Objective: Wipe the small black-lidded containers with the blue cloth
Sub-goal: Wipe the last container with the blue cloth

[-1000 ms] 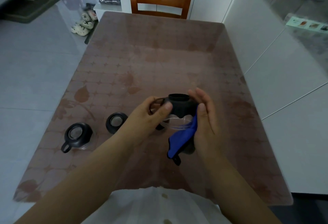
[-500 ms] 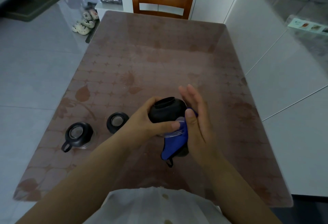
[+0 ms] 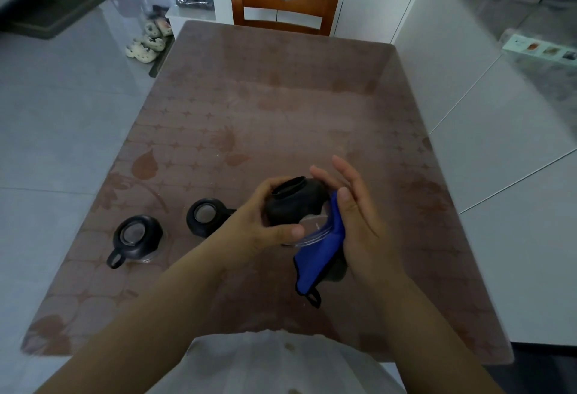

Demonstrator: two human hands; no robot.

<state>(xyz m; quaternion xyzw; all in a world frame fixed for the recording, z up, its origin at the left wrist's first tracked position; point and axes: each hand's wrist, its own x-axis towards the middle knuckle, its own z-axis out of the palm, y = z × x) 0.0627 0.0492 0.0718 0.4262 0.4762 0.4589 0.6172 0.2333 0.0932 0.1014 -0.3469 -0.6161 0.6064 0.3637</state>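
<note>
While the left hand (image 3: 249,225) curls round the held container (image 3: 293,203), thumb across its near side and fingers over the far side of the black lid, its grip is closed firmly on that one piece and holds it above the counter (image 3: 281,112). The container is tilted, with the lid's round opening turned up and away and the clear base turned toward the right hand (image 3: 359,225). That hand's grip is wide open: the fingers are straight and point away, and the palm lies flat against the blue cloth (image 3: 318,250), which sits between the palm and the clear base. The thumb lies straight along the cloth's upper edge. The rest of the cloth hangs below the hands, black-edged, with a small loop at its lowest corner.

Left of the hands, two more stand upright on the counter. The second container (image 3: 204,217) is just beside the left wrist and partly hidden by it. The third container (image 3: 137,239) is farther left, apart from it, its loop handle pointing toward the near edge. A wooden chair (image 3: 284,3) stands at the far end of the counter, and pale shoes (image 3: 150,40) lie on the floor off its far left corner
</note>
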